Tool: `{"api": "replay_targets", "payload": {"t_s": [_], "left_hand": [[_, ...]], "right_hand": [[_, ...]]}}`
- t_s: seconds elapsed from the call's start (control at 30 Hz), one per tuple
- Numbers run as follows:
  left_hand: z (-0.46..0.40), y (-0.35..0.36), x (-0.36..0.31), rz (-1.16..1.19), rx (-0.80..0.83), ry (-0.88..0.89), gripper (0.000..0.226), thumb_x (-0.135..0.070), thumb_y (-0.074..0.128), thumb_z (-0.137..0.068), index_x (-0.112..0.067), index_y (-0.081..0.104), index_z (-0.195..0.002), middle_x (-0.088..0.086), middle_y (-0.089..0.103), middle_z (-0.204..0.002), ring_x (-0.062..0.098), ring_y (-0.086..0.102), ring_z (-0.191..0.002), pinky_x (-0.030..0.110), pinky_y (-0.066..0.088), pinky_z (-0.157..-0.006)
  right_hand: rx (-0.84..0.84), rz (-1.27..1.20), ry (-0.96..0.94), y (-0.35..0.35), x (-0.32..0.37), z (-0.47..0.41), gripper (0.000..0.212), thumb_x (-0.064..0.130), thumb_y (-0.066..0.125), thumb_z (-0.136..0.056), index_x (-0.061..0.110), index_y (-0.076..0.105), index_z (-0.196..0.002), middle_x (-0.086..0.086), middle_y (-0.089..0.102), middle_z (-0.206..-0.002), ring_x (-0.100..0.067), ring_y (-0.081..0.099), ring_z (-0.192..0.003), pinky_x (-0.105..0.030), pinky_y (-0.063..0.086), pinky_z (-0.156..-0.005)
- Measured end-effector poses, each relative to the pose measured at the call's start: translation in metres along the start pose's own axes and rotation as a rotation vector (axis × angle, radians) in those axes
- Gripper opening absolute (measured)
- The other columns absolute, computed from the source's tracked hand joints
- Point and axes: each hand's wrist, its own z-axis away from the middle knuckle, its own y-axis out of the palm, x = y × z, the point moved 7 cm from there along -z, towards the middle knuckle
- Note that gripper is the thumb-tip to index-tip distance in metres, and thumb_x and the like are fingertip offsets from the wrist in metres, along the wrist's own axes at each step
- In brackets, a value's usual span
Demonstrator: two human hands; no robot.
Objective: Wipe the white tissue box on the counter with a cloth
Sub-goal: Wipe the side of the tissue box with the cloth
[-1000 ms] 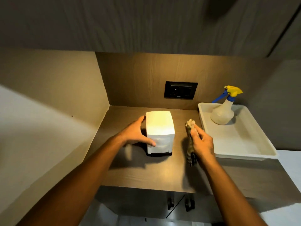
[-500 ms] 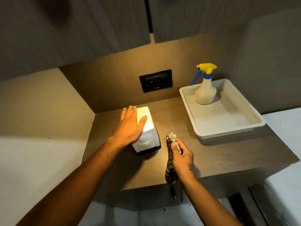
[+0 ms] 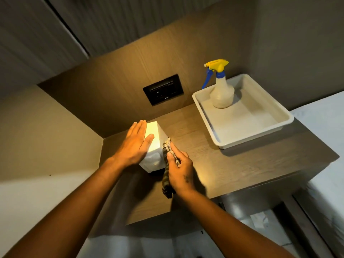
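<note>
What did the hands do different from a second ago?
The left hand moved from the side of the tissue box onto its top. The right hand brought the cloth from beside the box up against its side. The spray bottle stayed in the tray.

— What is borne by the wooden counter (image 3: 232,164)?

— A white tissue box (image 3: 156,144) is set near its back left corner. A shallow white tray (image 3: 260,135) is placed at the right, well apart from the box.

— And in the tray?

— A spray bottle (image 3: 221,92) is stood upright.
</note>
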Motion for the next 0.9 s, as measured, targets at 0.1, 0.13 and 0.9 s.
{"api": "replay_targets", "payload": {"t_s": [0.1,0.13,0.9], "left_hand": [[0.001,-0.001,0.0,-0.003,0.001,0.022,0.075,-0.053,0.023,-0.106,-0.013,0.002,-0.165,0.006,-0.002,-0.175,0.023,-0.006,-0.161,0.039,-0.001,-0.125],[0.001,-0.001,-0.001,-0.002,-0.001,0.023,0.074,-0.052,0.024,-0.107,-0.013,0.002,-0.165,0.006,-0.002,-0.175,0.023,-0.007,-0.161,0.039,-0.001,-0.125],[-0.001,0.0,-0.003,0.01,0.005,0.01,0.07,-0.047,0.027,-0.111,-0.014,-0.001,-0.165,0.004,-0.007,-0.175,0.02,-0.01,-0.16,0.036,-0.004,-0.125]], "right_hand": [[0.015,-0.007,-0.082,0.006,0.012,-0.007,0.036,0.022,0.052,-0.095,0.026,0.055,-0.13,0.009,0.057,-0.119,0.001,0.053,-0.104,-0.004,0.044,-0.078],[0.009,-0.003,-0.049,0.006,0.01,-0.016,0.035,0.023,0.053,-0.095,0.026,0.055,-0.13,0.007,0.058,-0.119,-0.002,0.054,-0.103,-0.006,0.045,-0.076],[0.075,-0.069,0.027,0.019,0.02,-0.06,0.038,0.013,0.051,-0.095,0.015,0.052,-0.133,0.0,0.059,-0.13,-0.012,0.053,-0.118,-0.023,0.047,-0.092]]}}
